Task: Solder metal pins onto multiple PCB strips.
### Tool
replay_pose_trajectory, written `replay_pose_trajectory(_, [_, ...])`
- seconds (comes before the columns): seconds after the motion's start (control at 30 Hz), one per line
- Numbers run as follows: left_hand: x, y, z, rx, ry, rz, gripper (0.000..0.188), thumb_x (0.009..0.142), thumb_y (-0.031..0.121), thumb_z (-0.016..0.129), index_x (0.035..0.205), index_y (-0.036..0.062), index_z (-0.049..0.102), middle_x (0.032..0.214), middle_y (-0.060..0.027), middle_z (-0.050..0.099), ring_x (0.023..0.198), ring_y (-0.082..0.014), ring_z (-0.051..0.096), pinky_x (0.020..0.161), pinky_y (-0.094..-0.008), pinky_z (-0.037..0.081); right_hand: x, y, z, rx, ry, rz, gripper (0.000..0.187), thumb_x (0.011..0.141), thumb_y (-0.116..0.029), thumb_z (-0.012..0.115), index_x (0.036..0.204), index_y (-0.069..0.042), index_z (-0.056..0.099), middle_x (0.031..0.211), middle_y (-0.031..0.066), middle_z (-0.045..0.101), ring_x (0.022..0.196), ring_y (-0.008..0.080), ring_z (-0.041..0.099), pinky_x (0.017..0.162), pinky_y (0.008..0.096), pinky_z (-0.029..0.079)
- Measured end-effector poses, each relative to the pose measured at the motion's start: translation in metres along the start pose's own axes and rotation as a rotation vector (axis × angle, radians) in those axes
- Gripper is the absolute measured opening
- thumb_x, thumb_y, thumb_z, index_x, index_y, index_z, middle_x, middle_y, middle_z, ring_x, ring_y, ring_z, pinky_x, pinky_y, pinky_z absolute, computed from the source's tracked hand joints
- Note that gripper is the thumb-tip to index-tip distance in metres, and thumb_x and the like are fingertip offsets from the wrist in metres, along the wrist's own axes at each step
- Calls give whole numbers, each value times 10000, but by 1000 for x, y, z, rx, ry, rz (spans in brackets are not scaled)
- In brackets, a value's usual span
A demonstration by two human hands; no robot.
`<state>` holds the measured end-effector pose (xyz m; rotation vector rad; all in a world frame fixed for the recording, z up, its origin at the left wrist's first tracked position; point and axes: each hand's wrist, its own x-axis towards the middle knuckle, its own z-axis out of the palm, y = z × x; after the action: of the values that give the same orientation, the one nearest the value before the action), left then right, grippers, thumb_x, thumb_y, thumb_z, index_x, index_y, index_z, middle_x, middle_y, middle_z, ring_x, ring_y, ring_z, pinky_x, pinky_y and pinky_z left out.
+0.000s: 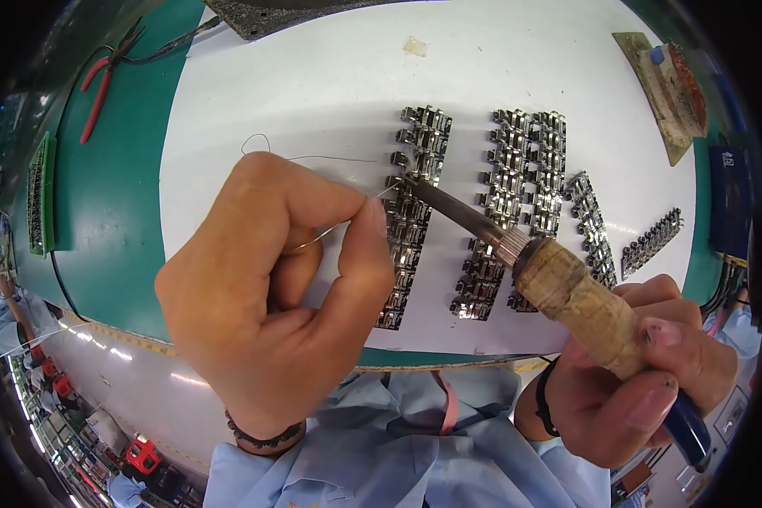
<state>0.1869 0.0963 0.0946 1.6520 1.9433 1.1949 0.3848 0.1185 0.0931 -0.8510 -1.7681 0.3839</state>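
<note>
Between thumb and forefinger, my left hand (pixel 271 279) pinches a thin solder wire (pixel 317 237) whose end reaches a strip of small metal parts (pixel 411 229). A loose tail of the wire curls over the white sheet behind the hand. My right hand (pixel 643 364) is wrapped round a soldering iron (pixel 559 288), its handle covered in tan tape, with a blue end. The iron's dark tip meets the same strip, close to the wire's end. More strips of metal parts (pixel 542 169) lie just to the right, partly under the iron.
White sheet (pixel 313 85) on a green mat (pixel 135 186). Red-handled pliers (pixel 102 85) lie far left, a green circuit board (pixel 41 195) at the left edge. A worn block with a reddish pad (pixel 673 93) sits far right. Two shorter strips (pixel 593 229) lie near my right hand.
</note>
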Motion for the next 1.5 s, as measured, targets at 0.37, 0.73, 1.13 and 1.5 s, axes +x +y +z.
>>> replay_pose_trajectory(0.37, [-2, -2, -4, -111, 118, -6, 121, 832, -43, 701, 870, 0, 594, 646, 74, 429, 551, 13, 257, 519, -186, 152, 0, -2, -1, -28, -43, 23, 221, 947, -200, 493, 1015, 10, 503, 636, 77, 478, 489, 147, 415, 504, 285, 342])
replay_pose_trajectory(0.73, [-1, -4, -8, -257, 111, -83, 100, 867, 5, 659, 857, 12, 560, 684, 70, 423, 601, 4, 277, 550, -177, 185, -5, -2, -15, 199, 24, 67, 271, 976, -254, 446, 1074, -11, 516, 598, 56, 500, 551, 135, 399, 607, 313, 360])
replay_pose_trajectory(1.13, [-4, -1, -6, -130, 31, -91, 136, 827, -32, 696, 825, 17, 570, 667, 79, 421, 590, 7, 272, 540, -177, 188, -6, 1, -18, 169, -34, 79, 270, 969, -242, 436, 1072, -5, 517, 622, 64, 529, 575, 144, 439, 619, 308, 382])
replay_pose_trajectory(1.5, [-3, 0, -5, -91, 0, -83, 133, 837, -23, 698, 826, 17, 572, 658, 80, 419, 583, 10, 270, 537, -173, 184, -8, 6, -32, 147, -93, 83, 270, 963, -230, 426, 1070, 1, 517, 644, 71, 555, 598, 151, 475, 629, 304, 402])
